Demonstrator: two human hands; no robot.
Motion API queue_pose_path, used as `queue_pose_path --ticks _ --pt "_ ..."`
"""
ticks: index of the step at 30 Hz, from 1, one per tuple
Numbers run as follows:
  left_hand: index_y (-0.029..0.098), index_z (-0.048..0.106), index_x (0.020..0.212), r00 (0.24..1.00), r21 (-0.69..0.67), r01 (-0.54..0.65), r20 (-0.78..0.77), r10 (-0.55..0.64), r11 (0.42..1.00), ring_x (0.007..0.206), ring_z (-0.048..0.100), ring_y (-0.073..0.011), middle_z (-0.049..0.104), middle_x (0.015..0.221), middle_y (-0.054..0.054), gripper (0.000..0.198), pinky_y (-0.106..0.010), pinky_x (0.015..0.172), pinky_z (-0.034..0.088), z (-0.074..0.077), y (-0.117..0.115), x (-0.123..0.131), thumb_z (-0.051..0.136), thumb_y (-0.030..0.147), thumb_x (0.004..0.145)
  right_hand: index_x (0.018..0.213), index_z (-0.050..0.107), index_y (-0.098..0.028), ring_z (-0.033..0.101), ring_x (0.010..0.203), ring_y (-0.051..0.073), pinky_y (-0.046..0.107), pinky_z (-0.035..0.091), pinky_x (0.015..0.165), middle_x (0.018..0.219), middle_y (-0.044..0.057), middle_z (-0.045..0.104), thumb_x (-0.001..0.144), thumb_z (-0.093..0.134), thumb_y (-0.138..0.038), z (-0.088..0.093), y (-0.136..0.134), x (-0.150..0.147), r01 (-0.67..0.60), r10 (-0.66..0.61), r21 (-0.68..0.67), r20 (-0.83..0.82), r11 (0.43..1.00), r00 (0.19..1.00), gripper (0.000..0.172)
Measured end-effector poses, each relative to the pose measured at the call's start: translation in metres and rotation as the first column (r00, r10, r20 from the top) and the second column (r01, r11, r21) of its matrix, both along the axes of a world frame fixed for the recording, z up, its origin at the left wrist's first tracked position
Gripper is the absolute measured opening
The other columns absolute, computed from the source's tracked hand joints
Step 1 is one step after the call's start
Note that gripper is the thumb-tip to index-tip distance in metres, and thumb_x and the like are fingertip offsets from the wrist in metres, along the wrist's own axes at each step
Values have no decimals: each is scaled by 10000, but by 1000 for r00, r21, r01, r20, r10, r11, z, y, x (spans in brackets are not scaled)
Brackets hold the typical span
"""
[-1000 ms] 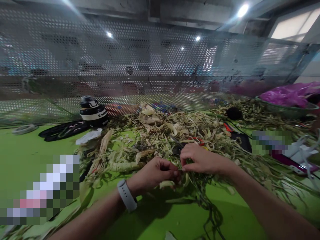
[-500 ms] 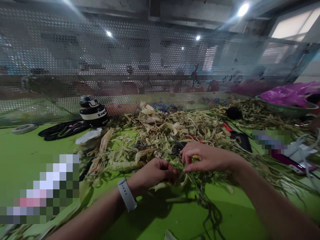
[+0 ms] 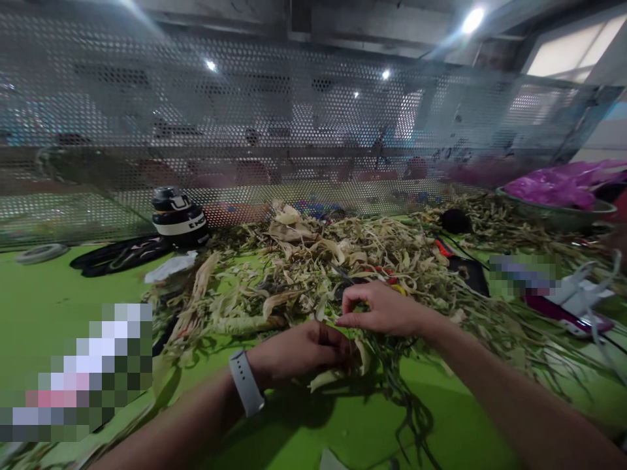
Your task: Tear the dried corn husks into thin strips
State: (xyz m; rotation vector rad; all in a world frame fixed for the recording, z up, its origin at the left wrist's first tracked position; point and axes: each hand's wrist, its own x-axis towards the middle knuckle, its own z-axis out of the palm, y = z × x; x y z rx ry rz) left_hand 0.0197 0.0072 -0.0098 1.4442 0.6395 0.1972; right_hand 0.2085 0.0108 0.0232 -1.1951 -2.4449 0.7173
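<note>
My left hand (image 3: 311,349), with a pale watch strap (image 3: 245,384) at the wrist, has its fingers pinched low over the green table. Pale dried leaf strips (image 3: 363,356) stick out from around its fingertips. Just above and to the right, my right hand (image 3: 385,309) has thumb and forefinger bent together near the left fingers; whatever lies between them is too small to make out. Behind both hands spreads a heap of dry, curled leaves (image 3: 298,235). Dark green stringy stems (image 3: 414,405) trail toward me below the right hand.
A black bottle (image 3: 179,219) stands at the back left beside a black strap (image 3: 117,256) and white tissue (image 3: 171,266). A perforated metal screen (image 3: 294,124) rises behind. On the right are a bowl (image 3: 553,213) with a purple bag (image 3: 558,186) and a magenta device (image 3: 563,318).
My right hand has shifted left and slightly up, its thumb and forefinger coming closer together. My left hand has dipped slightly, and the pale leaf strips beside it show more.
</note>
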Motion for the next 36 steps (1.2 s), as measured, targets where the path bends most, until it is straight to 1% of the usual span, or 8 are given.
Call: queue_pose_path --ticks 5,9,11,13,15,20,30,36 --pt "133 669 702 995 -72 -96 0 97 993 606 474 -93 603 652 11 168 -205 619 368 1 -3 3 629 296 710 752 599 -144 524 681 126 227 373 629 729 13 603 808 572 -331 -5 1 -7 19 -21 76 26 997 999 197" --pt "132 649 685 978 -102 -202 35 206 974 594 466 -88 598 654 6 268 -214 624 368 -4 -1 4 669 399 680 857 597 -156 535 853 166 289 394 774 884 57 613 795 581 -259 11 -10 -5 71 -49 223 -105 972 993 121" --pt "131 648 679 978 -77 -199 54 204 977 565 441 -80 583 636 10 307 -209 597 354 -7 0 4 663 438 682 887 607 -171 549 859 155 279 398 784 896 45 622 804 566 -243 23 -20 -2 -39 60 155 -132 987 989 117" --pt "127 645 667 980 -61 -182 72 186 981 536 411 -71 562 607 17 345 -203 566 335 -9 2 5 649 471 687 876 638 -188 567 772 131 248 401 729 838 14 642 807 565 -264 31 -30 2 -185 185 0 -32 983 982 126" --pt "124 639 669 979 -76 -178 84 184 981 528 397 -65 564 610 16 355 -194 550 323 -10 3 5 650 478 687 810 656 -186 552 667 118 233 377 638 733 0 640 795 554 -241 34 -34 6 -177 180 -36 132 984 975 116" --pt "129 629 719 972 -150 -206 85 221 967 525 394 -52 602 669 5 336 -177 531 298 -14 4 6 658 463 690 709 629 -168 487 554 110 227 286 521 615 3 601 773 484 -183 31 -29 11 -50 32 46 338 998 941 159" --pt "120 628 685 965 -177 -239 63 254 955 536 406 -59 596 645 6 357 -186 536 305 -7 -3 10 676 472 656 948 615 -177 564 683 153 233 338 577 806 46 664 762 498 -209 13 -34 11 38 -42 20 279 999 959 222" --pt "121 633 686 974 -100 -214 58 220 972 507 361 -51 569 596 22 324 -185 507 270 -10 -1 8 625 443 724 882 627 -180 573 681 155 243 337 595 764 38 658 830 492 -297 6 -37 9 7 -29 80 271 997 962 186"
